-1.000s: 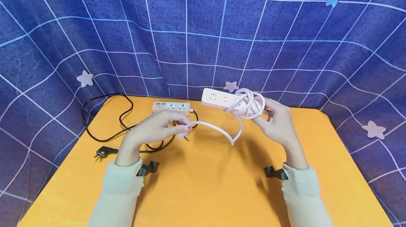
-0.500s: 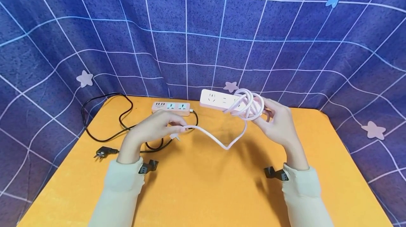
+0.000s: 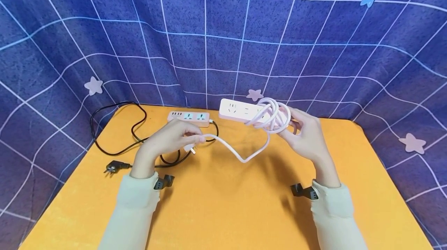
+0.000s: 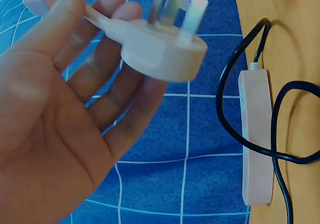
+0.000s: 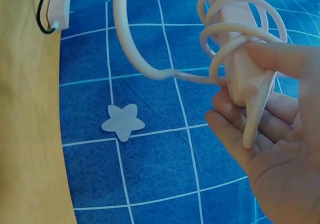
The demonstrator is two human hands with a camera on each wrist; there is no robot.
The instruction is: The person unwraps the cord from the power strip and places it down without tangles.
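Over a yellow table [image 3: 227,211], near its far edge, the right hand [image 3: 305,133] grips one end of a white power strip [image 3: 233,110] wrapped in white cord [image 5: 131,44], while the left hand [image 3: 171,139] pinches that cord between thumb and finger, beside its three-pin plug [image 4: 165,54]. A hard pull could cinch the loops into a knot; dipping low could snag the plug on the black cord [image 4: 274,155].

Pale cord [image 3: 243,160] loops around the tilted power strip [image 3: 241,111].
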